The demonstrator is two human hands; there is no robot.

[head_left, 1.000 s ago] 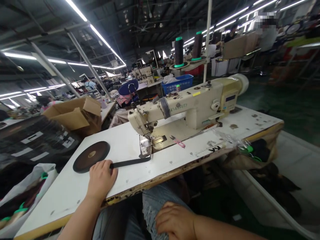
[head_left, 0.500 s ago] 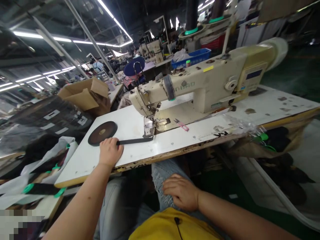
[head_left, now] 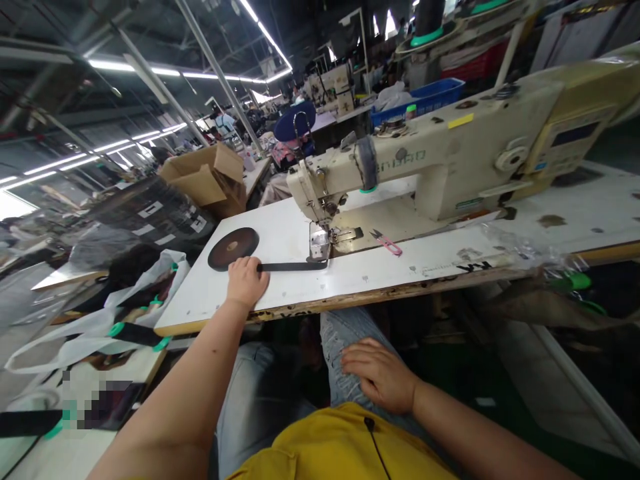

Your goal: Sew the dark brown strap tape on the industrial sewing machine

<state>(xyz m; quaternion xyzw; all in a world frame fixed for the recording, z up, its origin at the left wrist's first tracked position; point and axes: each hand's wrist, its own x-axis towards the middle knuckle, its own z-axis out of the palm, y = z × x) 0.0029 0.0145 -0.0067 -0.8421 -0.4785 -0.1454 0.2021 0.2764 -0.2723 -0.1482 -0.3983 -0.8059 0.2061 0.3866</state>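
A flat roll of dark tape lies on the left part of the white sewing table. My left hand is beside the roll, its fingers curled over the black strip of tape. The strip runs from this hand to the folder plate by the needle of the sewing machine. What the fingertips do under the hand is partly hidden. On the ripped jeans over my thigh rests my right hand, fingers stretched out and holding nothing.
Pink thread snips lie in front of the machine bed. Clear plastic sits at the table's right front. A cardboard box, a blue crate and wrapped bundles stand beyond. Thread cones lie at the lower left.
The camera view has turned left, so table and machine appear shifted to the right. Both hands keep their places, left at the tape and right on the thigh.
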